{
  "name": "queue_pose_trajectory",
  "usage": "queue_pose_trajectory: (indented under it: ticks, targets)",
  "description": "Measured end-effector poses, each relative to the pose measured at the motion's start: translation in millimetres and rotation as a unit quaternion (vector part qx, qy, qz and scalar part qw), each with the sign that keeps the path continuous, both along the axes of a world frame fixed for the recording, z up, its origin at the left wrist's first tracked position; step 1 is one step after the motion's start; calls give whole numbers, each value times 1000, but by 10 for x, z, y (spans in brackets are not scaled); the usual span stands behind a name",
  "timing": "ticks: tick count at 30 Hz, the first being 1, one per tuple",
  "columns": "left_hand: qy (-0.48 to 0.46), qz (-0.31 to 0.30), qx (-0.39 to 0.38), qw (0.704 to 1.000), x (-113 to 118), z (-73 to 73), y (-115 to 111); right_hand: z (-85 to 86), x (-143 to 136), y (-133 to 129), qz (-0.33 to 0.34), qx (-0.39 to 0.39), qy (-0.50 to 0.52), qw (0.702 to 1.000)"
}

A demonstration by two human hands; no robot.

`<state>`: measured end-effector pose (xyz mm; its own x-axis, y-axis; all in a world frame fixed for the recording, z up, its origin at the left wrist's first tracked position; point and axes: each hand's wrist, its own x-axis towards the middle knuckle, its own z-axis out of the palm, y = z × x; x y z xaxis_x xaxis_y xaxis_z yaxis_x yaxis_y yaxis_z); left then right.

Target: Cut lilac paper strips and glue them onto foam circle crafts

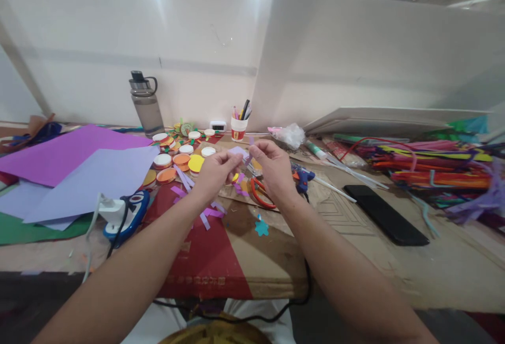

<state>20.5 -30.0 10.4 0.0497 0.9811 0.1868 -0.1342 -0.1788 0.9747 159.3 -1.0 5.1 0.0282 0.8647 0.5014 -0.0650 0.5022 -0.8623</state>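
My left hand (215,174) and my right hand (273,169) are raised close together over the middle of the table. Pinched in the right fingertips is a light purple paper strip (249,159). The left thumb and forefinger are pressed together beside a pale lavender paper piece (238,151); whatever lies between them is too small to make out. Below the hands are orange-handled scissors (260,195), partly covered by my right hand, and a teal paper star (261,227). Several purple paper strips (213,212) lie scattered near my left wrist.
Round paper-topped discs (166,175) stand left of centre, near purple sheets (84,149) and a blue power strip (138,212). A water bottle (147,104) and pen cup (239,127) stand behind. To the right are a blue glue gun (304,178), phone (384,213) and pipe cleaners (426,162).
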Motion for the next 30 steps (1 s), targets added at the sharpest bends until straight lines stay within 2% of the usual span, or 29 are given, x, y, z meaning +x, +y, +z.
queue_pose_trajectory:
  ticks: [3, 5, 9, 14, 21, 30]
  targets:
    - [-14, -106, -97, 989, 50, 12, -43, 21, 3, -21, -15, 35, 3, 999]
    - [-52, -131, -132, 981, 67, 19, -49, 46, 0, -49, -21, 45, -15, 999]
    - [-131, -115, -144, 974, 37, 20, 1, 108, -16, -134, -27, 76, -78, 994]
    - [-198, -86, -121, 969, -25, 3, 53, 151, -47, -224, -3, 145, -135, 980]
    - [-195, -55, -68, 977, -68, 27, 60, 103, -62, -224, -20, 208, -179, 961]
    - [-221, -22, -73, 972, -88, 102, 65, 104, -69, -243, -20, 202, -191, 960]
